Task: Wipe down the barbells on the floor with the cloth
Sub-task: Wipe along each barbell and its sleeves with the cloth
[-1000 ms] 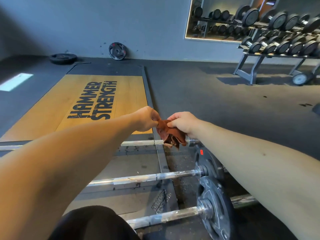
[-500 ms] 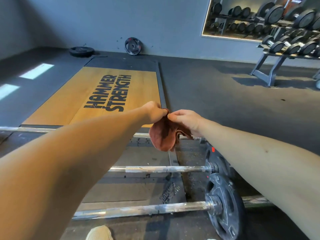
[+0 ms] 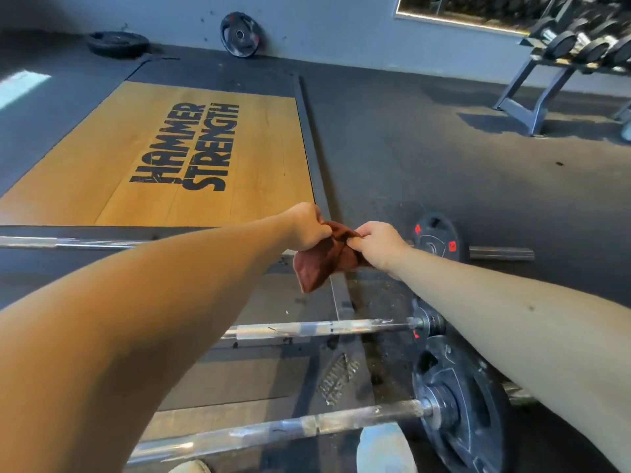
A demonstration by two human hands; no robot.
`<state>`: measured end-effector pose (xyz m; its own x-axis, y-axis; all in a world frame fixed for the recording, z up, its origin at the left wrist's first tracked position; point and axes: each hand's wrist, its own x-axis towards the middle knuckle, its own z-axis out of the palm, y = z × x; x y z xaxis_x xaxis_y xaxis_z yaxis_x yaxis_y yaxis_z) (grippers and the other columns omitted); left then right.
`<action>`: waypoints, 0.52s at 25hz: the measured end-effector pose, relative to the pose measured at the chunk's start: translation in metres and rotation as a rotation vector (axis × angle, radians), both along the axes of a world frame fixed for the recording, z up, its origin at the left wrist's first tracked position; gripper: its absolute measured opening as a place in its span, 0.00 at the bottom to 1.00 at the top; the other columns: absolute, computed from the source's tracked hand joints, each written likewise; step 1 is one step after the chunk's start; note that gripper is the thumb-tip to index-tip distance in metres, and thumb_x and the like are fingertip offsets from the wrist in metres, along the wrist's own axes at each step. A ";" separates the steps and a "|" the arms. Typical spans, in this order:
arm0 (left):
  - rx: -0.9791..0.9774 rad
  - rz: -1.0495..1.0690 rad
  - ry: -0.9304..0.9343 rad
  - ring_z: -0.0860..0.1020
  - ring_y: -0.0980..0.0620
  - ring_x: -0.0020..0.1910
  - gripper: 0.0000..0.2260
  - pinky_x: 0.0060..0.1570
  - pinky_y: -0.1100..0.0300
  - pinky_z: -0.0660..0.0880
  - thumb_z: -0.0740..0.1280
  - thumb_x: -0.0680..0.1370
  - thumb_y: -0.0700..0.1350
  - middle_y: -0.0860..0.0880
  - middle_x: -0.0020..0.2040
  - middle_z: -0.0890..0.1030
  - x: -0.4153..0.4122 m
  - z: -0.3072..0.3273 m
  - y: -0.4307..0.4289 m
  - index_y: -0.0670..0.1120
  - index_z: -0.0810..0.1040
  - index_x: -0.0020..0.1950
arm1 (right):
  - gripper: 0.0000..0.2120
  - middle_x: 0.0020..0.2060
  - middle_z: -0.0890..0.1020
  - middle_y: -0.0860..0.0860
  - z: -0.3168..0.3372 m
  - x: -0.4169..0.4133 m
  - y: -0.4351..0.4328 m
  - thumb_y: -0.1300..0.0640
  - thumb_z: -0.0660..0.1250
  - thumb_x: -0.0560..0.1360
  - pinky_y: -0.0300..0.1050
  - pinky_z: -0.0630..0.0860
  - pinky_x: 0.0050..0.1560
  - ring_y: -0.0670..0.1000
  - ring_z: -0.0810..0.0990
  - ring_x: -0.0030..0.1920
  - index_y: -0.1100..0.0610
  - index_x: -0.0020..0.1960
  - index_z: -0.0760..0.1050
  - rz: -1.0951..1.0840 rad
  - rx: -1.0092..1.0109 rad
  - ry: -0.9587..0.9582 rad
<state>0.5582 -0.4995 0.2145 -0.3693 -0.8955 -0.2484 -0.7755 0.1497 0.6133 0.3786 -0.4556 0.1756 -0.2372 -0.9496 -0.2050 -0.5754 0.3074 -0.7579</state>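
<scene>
A rust-brown cloth [image 3: 324, 262] hangs in the air between my two hands. My left hand [image 3: 305, 225] grips its upper left edge and my right hand [image 3: 377, 245] pinches its upper right edge. Three barbells lie side by side on the floor. The far barbell [image 3: 78, 242] runs behind my hands, with a black plate [image 3: 435, 235] at its right end. The middle barbell [image 3: 317, 328] lies below the cloth. The near barbell [image 3: 273, 430] carries a large black plate [image 3: 461, 407]. The cloth touches no bar.
A wooden lifting platform [image 3: 164, 155] with black lettering lies ahead on the left. A loose plate [image 3: 239, 35] leans on the far wall and another plate [image 3: 117, 44] lies flat. A dumbbell rack [image 3: 577, 52] stands at the far right. My shoe [image 3: 386, 448] is near the bottom.
Both hands have spread the bunched cloth wider and lifted it off the far barbell. The camera has tilted down and left, showing the far plate and my shoe.
</scene>
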 end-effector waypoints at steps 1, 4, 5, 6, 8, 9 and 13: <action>0.002 0.001 -0.025 0.76 0.46 0.45 0.11 0.41 0.56 0.74 0.66 0.80 0.47 0.45 0.47 0.78 -0.005 -0.006 -0.003 0.40 0.79 0.56 | 0.06 0.44 0.81 0.53 -0.010 0.000 -0.002 0.55 0.72 0.77 0.43 0.72 0.36 0.52 0.78 0.42 0.55 0.51 0.77 -0.052 -0.024 0.014; 0.027 0.049 -0.066 0.76 0.45 0.44 0.13 0.47 0.53 0.77 0.68 0.80 0.48 0.44 0.47 0.78 -0.005 -0.022 -0.008 0.39 0.80 0.57 | 0.11 0.42 0.78 0.52 -0.037 0.008 -0.006 0.58 0.72 0.77 0.46 0.73 0.38 0.52 0.75 0.41 0.53 0.50 0.69 -0.132 -0.043 -0.030; 0.027 0.070 -0.071 0.76 0.45 0.44 0.13 0.46 0.54 0.76 0.68 0.80 0.48 0.44 0.46 0.78 -0.005 -0.027 -0.009 0.39 0.80 0.57 | 0.09 0.41 0.77 0.52 -0.045 0.014 -0.006 0.60 0.71 0.78 0.45 0.74 0.40 0.52 0.75 0.41 0.53 0.49 0.70 -0.130 -0.053 -0.054; 0.028 0.092 -0.054 0.76 0.46 0.43 0.12 0.44 0.56 0.74 0.68 0.81 0.49 0.45 0.45 0.78 -0.006 -0.032 -0.010 0.40 0.80 0.56 | 0.08 0.41 0.77 0.52 -0.052 0.020 -0.007 0.62 0.69 0.78 0.45 0.75 0.41 0.52 0.76 0.42 0.53 0.48 0.71 -0.129 -0.056 -0.115; 0.060 0.160 0.024 0.75 0.49 0.39 0.09 0.38 0.57 0.73 0.68 0.81 0.48 0.47 0.42 0.77 -0.010 -0.047 -0.015 0.43 0.79 0.53 | 0.07 0.45 0.80 0.53 -0.063 0.029 -0.007 0.66 0.66 0.78 0.44 0.79 0.42 0.53 0.79 0.46 0.55 0.50 0.75 -0.132 -0.046 -0.289; 0.070 0.178 0.045 0.74 0.51 0.38 0.08 0.37 0.58 0.73 0.68 0.81 0.48 0.47 0.42 0.77 -0.013 -0.054 -0.018 0.43 0.78 0.51 | 0.08 0.47 0.81 0.54 -0.068 0.034 -0.005 0.67 0.65 0.78 0.43 0.80 0.41 0.53 0.80 0.47 0.56 0.53 0.77 -0.129 -0.035 -0.386; 0.101 0.165 0.093 0.75 0.53 0.36 0.08 0.33 0.61 0.72 0.69 0.81 0.48 0.48 0.40 0.78 -0.023 -0.073 -0.032 0.44 0.80 0.46 | 0.13 0.51 0.86 0.49 -0.089 0.036 -0.006 0.59 0.71 0.79 0.39 0.81 0.44 0.48 0.84 0.52 0.53 0.62 0.79 -0.133 -0.007 -0.709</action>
<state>0.5350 -0.5318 0.1418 -0.2450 -0.9181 -0.3115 -0.7240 -0.0404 0.6886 0.4143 -0.4618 0.0869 -0.1630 -0.9237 -0.3468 0.0977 0.3347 -0.9373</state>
